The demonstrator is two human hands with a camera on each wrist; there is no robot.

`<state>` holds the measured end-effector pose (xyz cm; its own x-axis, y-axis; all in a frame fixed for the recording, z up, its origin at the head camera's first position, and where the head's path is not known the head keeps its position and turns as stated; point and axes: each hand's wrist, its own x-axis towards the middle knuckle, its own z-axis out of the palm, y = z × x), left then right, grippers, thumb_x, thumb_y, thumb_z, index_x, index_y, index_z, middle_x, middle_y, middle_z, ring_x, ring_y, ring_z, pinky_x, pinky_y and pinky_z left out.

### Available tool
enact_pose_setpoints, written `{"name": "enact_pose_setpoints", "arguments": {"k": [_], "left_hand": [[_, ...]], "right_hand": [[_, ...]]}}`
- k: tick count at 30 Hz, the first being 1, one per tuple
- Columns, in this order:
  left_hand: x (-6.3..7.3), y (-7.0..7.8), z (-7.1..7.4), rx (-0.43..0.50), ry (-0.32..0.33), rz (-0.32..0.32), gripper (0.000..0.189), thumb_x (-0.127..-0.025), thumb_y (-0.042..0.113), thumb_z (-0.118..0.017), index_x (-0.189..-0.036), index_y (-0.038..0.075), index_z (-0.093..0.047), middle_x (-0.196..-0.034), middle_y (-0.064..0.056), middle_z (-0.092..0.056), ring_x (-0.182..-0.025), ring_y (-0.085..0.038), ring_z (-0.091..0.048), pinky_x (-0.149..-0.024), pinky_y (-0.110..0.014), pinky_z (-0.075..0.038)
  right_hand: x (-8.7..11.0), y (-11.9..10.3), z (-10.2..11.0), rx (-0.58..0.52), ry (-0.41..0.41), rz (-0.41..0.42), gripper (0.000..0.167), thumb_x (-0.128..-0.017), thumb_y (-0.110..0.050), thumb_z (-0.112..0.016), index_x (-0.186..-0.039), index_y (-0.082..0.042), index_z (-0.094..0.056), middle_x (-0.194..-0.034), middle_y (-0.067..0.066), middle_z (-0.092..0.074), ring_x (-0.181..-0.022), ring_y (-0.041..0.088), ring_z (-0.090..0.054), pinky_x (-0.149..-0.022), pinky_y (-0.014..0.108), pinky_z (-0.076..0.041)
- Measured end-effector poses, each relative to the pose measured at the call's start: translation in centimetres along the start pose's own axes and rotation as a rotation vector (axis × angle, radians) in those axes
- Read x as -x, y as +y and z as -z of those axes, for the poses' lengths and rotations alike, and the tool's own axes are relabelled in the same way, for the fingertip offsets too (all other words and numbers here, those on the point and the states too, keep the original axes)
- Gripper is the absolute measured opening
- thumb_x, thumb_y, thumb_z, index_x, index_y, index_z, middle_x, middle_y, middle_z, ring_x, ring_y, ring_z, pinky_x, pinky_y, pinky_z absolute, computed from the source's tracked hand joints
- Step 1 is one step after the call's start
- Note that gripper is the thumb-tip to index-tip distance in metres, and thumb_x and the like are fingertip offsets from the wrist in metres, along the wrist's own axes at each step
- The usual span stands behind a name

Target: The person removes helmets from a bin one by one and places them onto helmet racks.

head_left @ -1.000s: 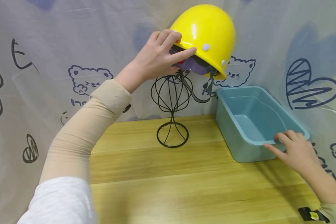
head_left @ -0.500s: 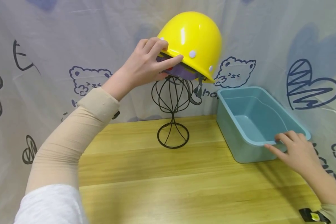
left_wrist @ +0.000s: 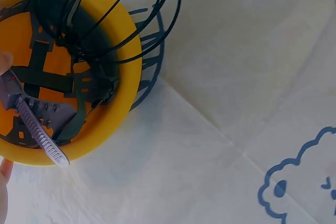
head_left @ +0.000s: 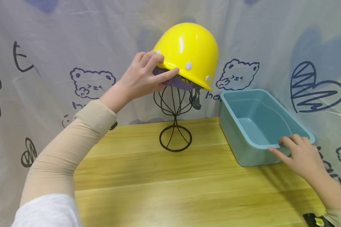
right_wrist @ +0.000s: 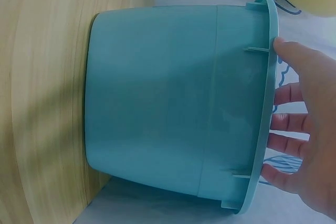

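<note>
A yellow hard hat (head_left: 187, 47) sits tilted at the top of a black wire stand (head_left: 175, 135), its brim raised on the left. My left hand (head_left: 137, 75) grips the brim at its left side, thumb along the lower edge. In the left wrist view the hat's inside shows orange, with dark straps and a purple headband (left_wrist: 34, 124); the stand's wires reach into it. My right hand (head_left: 302, 156) holds the near rim of a blue-green plastic bin (head_left: 233, 135), thumb on the near side, fingers over the edge.
A wooden tabletop (head_left: 147, 183) lies below the stand and the bin. Behind and beside them hangs a pale cloth (head_left: 108, 31) printed with bears and hearts. A dark chin strap (head_left: 195, 99) dangles under the hat's right side.
My left hand has brought the hard hat down and to the left, over the wire stand's top. The right hand and the bin have stayed in place.
</note>
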<state>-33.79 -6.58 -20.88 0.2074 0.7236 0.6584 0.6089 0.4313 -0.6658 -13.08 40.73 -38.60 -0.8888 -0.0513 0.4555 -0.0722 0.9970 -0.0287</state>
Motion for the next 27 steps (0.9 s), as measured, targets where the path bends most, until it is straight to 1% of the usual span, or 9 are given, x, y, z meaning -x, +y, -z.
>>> {"name": "enact_pose_setpoints", "arguments": {"k": [5, 13, 19, 23, 27], "left_hand": [[1.0, 0.7, -0.3, 0.006, 0.011, 0.004, 0.046, -0.087, 0.026, -0.066, -0.130, 0.030, -0.050, -0.108, -0.017, -0.051, -0.096, -0.034, -0.050, -0.070, -0.047, -0.045], [2.7, 1.5, -0.6, -0.001, -0.036, 0.011, 0.050, -0.085, 0.027, -0.069, -0.131, 0.030, -0.049, -0.108, -0.017, -0.050, -0.097, -0.034, -0.050, -0.071, -0.047, -0.046], [3.9, 2.4, -1.2, 0.006, -0.023, 0.015, 0.052, -0.083, 0.024, -0.070, -0.130, 0.030, -0.050, -0.107, -0.016, -0.050, -0.096, -0.033, -0.049, -0.072, -0.047, -0.046], [4.6, 2.9, -1.5, 0.001, -0.028, 0.009, 0.054, -0.083, 0.026, -0.070, -0.133, 0.031, -0.048, -0.108, -0.016, -0.049, -0.094, -0.032, -0.048, -0.073, -0.047, -0.046], [5.2, 3.4, -1.7, 0.020, -0.032, 0.020, 0.055, -0.083, 0.028, -0.072, -0.132, 0.031, -0.048, -0.108, -0.016, -0.050, -0.094, -0.032, -0.049, -0.074, -0.047, -0.047]], "right_hand": [[0.2, 0.0, 0.0, -0.004, 0.003, 0.002, 0.047, -0.081, -0.043, -0.074, -0.097, 0.000, -0.065, -0.099, 0.022, -0.057, -0.084, 0.043, -0.051, -0.062, 0.053, -0.041], [0.1, 0.1, -0.1, -0.003, 0.008, 0.001, 0.048, -0.081, -0.043, -0.074, -0.098, 0.000, -0.064, -0.099, 0.023, -0.057, -0.084, 0.043, -0.050, -0.063, 0.054, -0.041], [0.1, 0.0, -0.1, -0.007, -0.018, -0.010, 0.048, -0.082, -0.043, -0.073, -0.099, 0.001, -0.064, -0.101, 0.023, -0.056, -0.086, 0.043, -0.050, -0.064, 0.054, -0.041], [0.0, 0.1, 0.0, -0.008, -0.028, -0.017, 0.048, -0.083, -0.043, -0.072, -0.101, 0.001, -0.064, -0.102, 0.024, -0.056, -0.088, 0.044, -0.050, -0.065, 0.055, -0.041], [0.1, 0.2, -0.2, -0.008, -0.014, -0.012, 0.048, -0.082, -0.042, -0.073, -0.100, 0.001, -0.064, -0.101, 0.024, -0.056, -0.088, 0.045, -0.049, -0.065, 0.055, -0.041]]}}
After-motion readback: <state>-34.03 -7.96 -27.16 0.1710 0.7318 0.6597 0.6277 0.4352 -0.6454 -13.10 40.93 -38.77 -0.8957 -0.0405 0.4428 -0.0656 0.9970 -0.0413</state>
